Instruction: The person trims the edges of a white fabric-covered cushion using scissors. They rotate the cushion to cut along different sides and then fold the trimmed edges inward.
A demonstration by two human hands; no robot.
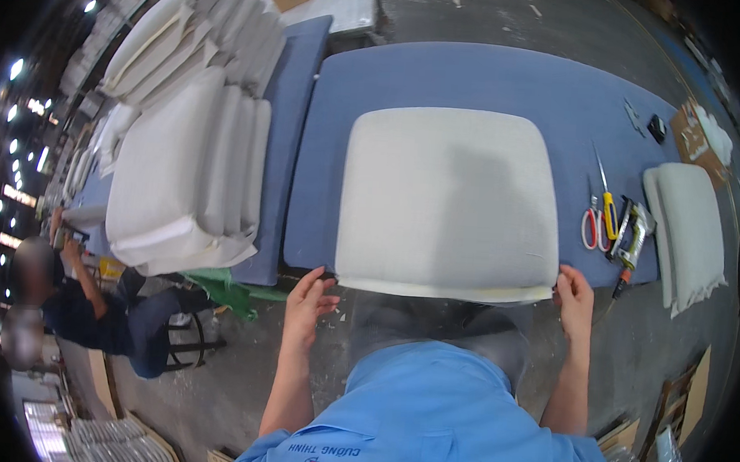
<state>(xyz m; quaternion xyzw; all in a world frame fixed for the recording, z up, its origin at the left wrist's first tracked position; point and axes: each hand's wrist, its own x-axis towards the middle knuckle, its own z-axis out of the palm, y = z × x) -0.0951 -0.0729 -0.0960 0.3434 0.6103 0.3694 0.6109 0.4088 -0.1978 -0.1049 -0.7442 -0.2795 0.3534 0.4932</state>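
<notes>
A pale, off-white padded seat cushion (447, 197) lies flat on the blue-covered table, its near edge reaching the table's front. At the cushion's front left corner is my left hand (309, 305), fingers bent and apart, with the fingertips close to the edge. My right hand (574, 299) is beside the front right corner. Its fingers are loosely curved and spread, the tips at or against the edge; contact is hard to make out. Neither hand visibly grasps anything. A strip of fabric edging (442, 292) shows along the cushion's near side.
Right of the cushion lie red-handled scissors (590, 228), a yellow-handled screwdriver (609, 214) and a staple gun (635, 236) with a hose. More cushions (684, 231) stand at far right. Stacked cushions (181, 171) rise at left. A co-worker (106, 309) sits beyond.
</notes>
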